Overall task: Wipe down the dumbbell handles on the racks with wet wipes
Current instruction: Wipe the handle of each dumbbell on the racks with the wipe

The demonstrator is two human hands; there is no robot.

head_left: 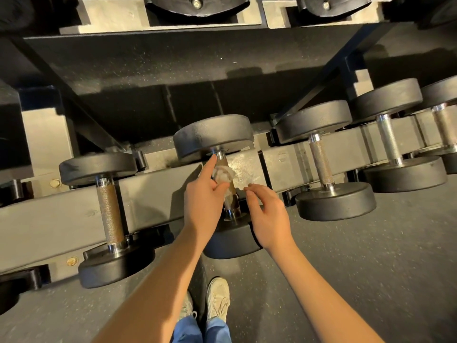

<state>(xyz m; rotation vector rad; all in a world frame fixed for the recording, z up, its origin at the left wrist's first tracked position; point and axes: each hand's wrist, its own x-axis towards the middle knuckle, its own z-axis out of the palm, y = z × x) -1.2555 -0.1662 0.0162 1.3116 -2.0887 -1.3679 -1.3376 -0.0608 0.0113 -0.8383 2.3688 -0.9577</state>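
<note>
Here, in the head view looking down, the left hand [202, 201] reaches to the handle [230, 196] of the middle dumbbell [212, 137], which lies across the grey rack beam [49, 219] with one black head on the far side and the other on the near side, partly hidden under both wrists. A crumpled white wet wipe [223, 174] sits against the upper part of that handle. The left hand's thumb presses on the wipe's lower edge, while its index finger stretches straight along the wipe's left side to the chrome collar at the far head. How the other fingers lie cannot be told. The right hand [268, 219] hovers just right of the handle, its fingers loosely curled and holding nothing, its fingertips near the wipe but apart from it. A second dumbbell [108, 211] rests on the beam to the left, and a third dumbbell [321, 164] rests to the right, with more beyond it. Below, pale shoes [217, 298] and blue trouser legs [197, 330] stand on the speckled dark floor [371, 268].
</note>
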